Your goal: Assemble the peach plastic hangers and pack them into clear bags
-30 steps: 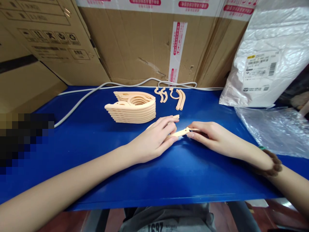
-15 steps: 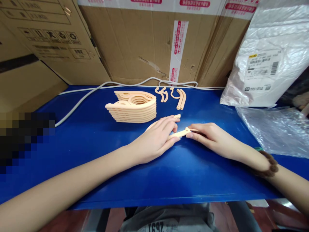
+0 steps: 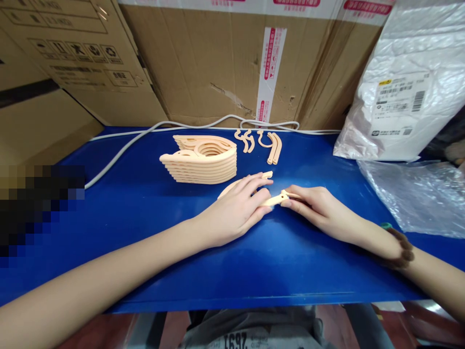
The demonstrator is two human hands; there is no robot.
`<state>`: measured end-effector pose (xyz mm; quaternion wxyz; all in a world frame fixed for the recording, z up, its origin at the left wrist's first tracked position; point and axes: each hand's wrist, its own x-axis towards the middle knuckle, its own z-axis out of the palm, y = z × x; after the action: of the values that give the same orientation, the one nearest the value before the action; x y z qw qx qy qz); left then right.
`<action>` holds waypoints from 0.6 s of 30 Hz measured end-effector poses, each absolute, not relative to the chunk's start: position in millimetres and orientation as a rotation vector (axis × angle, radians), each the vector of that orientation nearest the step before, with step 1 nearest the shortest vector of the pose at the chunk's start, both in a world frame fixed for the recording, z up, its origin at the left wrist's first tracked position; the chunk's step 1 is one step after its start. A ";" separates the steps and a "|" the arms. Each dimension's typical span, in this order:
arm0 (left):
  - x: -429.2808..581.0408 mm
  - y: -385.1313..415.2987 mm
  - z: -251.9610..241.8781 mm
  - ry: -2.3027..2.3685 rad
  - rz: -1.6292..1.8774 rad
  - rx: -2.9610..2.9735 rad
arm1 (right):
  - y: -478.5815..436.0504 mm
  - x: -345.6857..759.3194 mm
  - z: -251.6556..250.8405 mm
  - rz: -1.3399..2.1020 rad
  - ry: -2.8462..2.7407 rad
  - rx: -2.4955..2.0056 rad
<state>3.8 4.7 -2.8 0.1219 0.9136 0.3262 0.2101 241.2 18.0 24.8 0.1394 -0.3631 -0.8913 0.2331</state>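
Note:
My left hand (image 3: 244, 206) is closed over a cream plastic folding hanger (image 3: 273, 199), pressing it to the blue table. Much of the hanger is hidden under the palm; one narrow tip shows beyond the fingers and a holed end points right. At that holed end, my right hand (image 3: 313, 204) pinches a slim cream hanger arm (image 3: 295, 196) between thumb and fingers. Whether the arm is joined to the hanger I cannot tell. Behind my left hand lies a stack of folded hangers (image 3: 203, 169) in the same cream plastic.
Loose hanger hooks (image 3: 250, 143) and curved hanger arms (image 3: 275, 149) lie at the back of the blue table (image 3: 152, 271). A white cable (image 3: 125, 154) runs along the cardboard boxes (image 3: 203, 63). A white parcel bag (image 3: 395, 97) and clear plastic (image 3: 417, 198) occupy the right.
The view has shifted slightly. Both hands keep almost the same places on the hanger and its arm, with only a small shift of the left fingers.

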 end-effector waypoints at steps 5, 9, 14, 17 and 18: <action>4.5 4.9 -3.7 0.962 0.630 2.644 | 17.7 240.8 24.1 0.705 -2.561 -1.058; 4.7 4.7 -3.6 0.959 0.662 2.625 | 19.2 241.7 24.3 0.659 -2.586 -1.080; 4.4 5.0 -3.3 0.956 0.658 2.619 | 20.3 240.4 26.6 0.772 -2.526 -1.054; 4.0 5.2 -3.4 0.956 0.666 2.607 | 20.4 239.7 28.2 0.847 -2.496 -1.049; 3.8 5.3 -3.5 0.953 0.667 2.603 | 20.5 239.7 28.6 0.858 -2.496 -1.046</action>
<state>3.8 5.3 -3.5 0.1447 0.9034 0.3308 0.2315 239.7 20.5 28.6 0.1505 -0.3643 -0.8692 0.2987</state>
